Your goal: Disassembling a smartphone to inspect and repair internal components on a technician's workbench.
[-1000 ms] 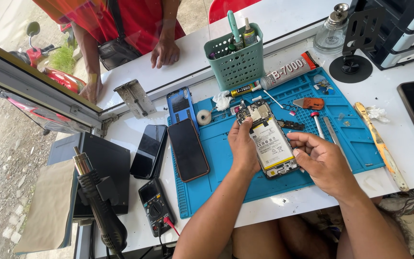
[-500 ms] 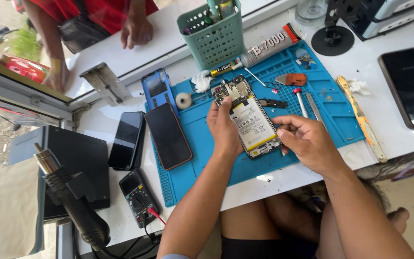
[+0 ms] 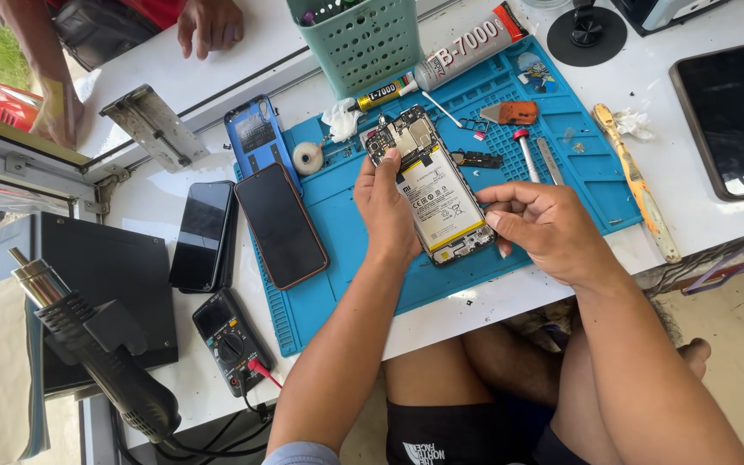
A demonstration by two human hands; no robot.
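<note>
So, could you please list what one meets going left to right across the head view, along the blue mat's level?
Heat gun → black phone → orange-edged phone → left hand → opened phone → right hand → yellow tool → dark phone.

Opened phone (image 3: 435, 198), battery exposed, tilted above blue mat (image 3: 561, 164).

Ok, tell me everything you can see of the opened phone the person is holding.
The opened phone has its back cover off, showing a large pale battery with a yellow band near the bottom, a dark circuit board with metal shields at the top and a dark frame. It lies face down, tilted, top end pointing away, over the blue work mat. The left hand grips its left edge, a fingertip near the board; the right hand is at its right edge.
</note>
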